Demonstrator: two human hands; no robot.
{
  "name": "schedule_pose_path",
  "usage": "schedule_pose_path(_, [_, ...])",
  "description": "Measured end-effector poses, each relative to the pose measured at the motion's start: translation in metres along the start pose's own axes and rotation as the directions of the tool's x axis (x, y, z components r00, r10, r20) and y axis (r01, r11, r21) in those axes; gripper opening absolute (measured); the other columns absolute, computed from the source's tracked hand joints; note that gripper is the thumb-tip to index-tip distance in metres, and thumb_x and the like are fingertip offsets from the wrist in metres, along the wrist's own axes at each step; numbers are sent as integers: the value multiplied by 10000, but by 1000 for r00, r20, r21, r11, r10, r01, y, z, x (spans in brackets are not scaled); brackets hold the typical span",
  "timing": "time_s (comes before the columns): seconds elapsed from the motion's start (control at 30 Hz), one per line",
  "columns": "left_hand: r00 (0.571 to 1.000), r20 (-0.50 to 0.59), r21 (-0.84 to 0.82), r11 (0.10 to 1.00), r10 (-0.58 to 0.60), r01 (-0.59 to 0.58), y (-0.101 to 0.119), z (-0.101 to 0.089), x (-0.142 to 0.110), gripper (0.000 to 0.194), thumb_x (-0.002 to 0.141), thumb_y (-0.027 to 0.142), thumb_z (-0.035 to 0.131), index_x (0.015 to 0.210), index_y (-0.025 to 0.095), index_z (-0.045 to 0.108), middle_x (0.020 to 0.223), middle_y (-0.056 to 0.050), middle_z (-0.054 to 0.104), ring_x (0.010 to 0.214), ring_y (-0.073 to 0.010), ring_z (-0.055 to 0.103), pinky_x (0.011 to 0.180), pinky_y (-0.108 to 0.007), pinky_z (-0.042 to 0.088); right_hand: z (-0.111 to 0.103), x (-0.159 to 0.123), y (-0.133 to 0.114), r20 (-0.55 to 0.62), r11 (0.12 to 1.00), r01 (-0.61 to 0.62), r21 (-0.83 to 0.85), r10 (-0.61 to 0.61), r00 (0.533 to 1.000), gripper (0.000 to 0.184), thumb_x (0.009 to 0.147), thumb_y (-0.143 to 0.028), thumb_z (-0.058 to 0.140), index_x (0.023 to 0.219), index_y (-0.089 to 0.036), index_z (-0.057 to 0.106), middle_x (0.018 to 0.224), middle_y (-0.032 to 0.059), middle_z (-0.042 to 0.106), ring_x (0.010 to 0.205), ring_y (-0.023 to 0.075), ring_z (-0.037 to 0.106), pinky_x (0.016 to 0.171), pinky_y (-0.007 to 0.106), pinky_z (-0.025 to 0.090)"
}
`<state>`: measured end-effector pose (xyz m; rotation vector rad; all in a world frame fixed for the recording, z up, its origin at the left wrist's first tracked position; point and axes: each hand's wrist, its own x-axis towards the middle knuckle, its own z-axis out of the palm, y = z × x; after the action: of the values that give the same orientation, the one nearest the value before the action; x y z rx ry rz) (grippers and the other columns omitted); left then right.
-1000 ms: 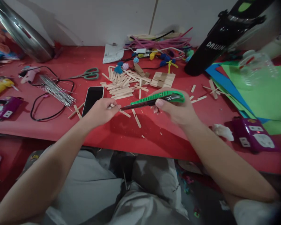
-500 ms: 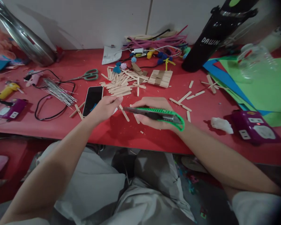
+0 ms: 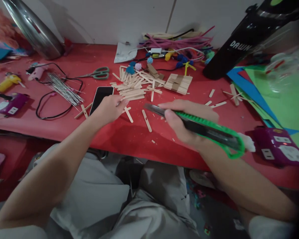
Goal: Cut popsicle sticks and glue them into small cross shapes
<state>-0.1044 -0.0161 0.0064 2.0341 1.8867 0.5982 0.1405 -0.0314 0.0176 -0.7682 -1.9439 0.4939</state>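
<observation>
A green and black box cutter (image 3: 204, 127) lies across my right hand (image 3: 186, 119), which is closed around it, with the blade pointing left over the table. Beneath and left of the blade tip, a notched craft stick (image 3: 147, 120) rests flat on the red surface. My left hand (image 3: 108, 108) is beside the dark phone (image 3: 99, 96), partly covering it. Its fingers are curled together, and whatever they pinch is hidden. Close to those fingertips are crossed craft sticks (image 3: 128, 114). Just behind them lies a pile of craft sticks (image 3: 132, 86).
Scissors (image 3: 99, 73) and a bundle of thin wires (image 3: 64, 91) lie left. A flat panel of joined sticks (image 3: 178, 83) sits behind my right hand. A black bottle (image 3: 234, 43), coloured sheets (image 3: 276, 89) and a purple socket box (image 3: 276, 146) stand right.
My right hand has moved right with the box cutter, away from my left hand, uncovering the notched stick. My left hand has shifted slightly left. The view has turned a little.
</observation>
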Motion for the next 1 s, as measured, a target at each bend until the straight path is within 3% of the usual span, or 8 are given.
schedule_pose_path(0.1, [999, 43, -33, 999, 27, -25, 0, -4, -1, 394, 916, 367, 462, 579, 211, 331, 533, 35, 340, 530, -114, 312, 556, -304, 209, 7, 0, 10, 116, 988, -114, 108, 101, 988, 188, 871, -325, 673, 1050, -270, 688, 795, 20, 734, 695, 180, 700, 640, 297, 552])
schedule_pose_path(0.27, [983, 118, -56, 989, 139, -133, 0, 0, 1, 392, 917, 388, 457, 590, 207, 340, 544, 35, 346, 535, -115, 308, 564, -303, 214, 21, -3, 21, 285, 968, -205, 146, 157, 945, 143, 872, -351, 671, 948, -232, 692, 759, -7, 732, 675, 149, 676, 652, 272, 529])
schedule_pose_path(0.43, [976, 148, -31, 988, 157, -155, -3, 4, 8, 406, 893, 334, 493, 551, 204, 317, 509, 39, 313, 518, -109, 293, 567, -307, 205, 21, -4, 17, 255, 984, -151, 96, 123, 959, 130, 890, -339, 647, 940, -238, 712, 831, 3, 756, 693, 147, 691, 698, 279, 536])
schedule_pose_path(0.6, [970, 174, -93, 984, 169, -155, 2, 8, 13, 407, 878, 277, 518, 525, 194, 334, 502, 37, 299, 530, -100, 290, 570, -303, 205, 19, -5, 17, 206, 993, -116, -5, 114, 972, 132, 905, -364, 636, 919, -273, 731, 762, -2, 740, 656, 153, 680, 650, 283, 531])
schedule_pose_path(0.77, [998, 46, -259, 965, 51, -38, 15, 7, 8, 456, 927, 343, 497, 538, 199, 306, 562, 38, 210, 558, -89, 229, 565, -294, 185, 12, -4, 19, 145, 989, -131, -65, 139, 980, 129, 922, -344, 624, 911, -271, 729, 751, 1, 730, 696, 165, 700, 662, 291, 542])
schedule_pose_path(0.87, [999, 48, -245, 969, 12, 0, 20, 3, 1, 498, 896, 415, 555, 514, 198, 319, 578, 39, 188, 565, -83, 206, 563, -295, 170, 6, -2, 20, 127, 982, -179, -68, 186, 974, 121, 922, -333, 621, 916, -270, 723, 732, -12, 723, 665, 170, 701, 636, 305, 554])
schedule_pose_path(1.0, [978, 201, -77, 995, -54, 70, 18, -8, -6, 410, 829, 525, 604, 627, 168, 597, 533, 43, 266, 556, -86, 236, 547, -291, 197, 1, 0, 17, 164, 982, -162, -92, 176, 971, 118, 910, -308, 629, 858, -253, 720, 689, -18, 723, 620, 161, 696, 603, 288, 552])
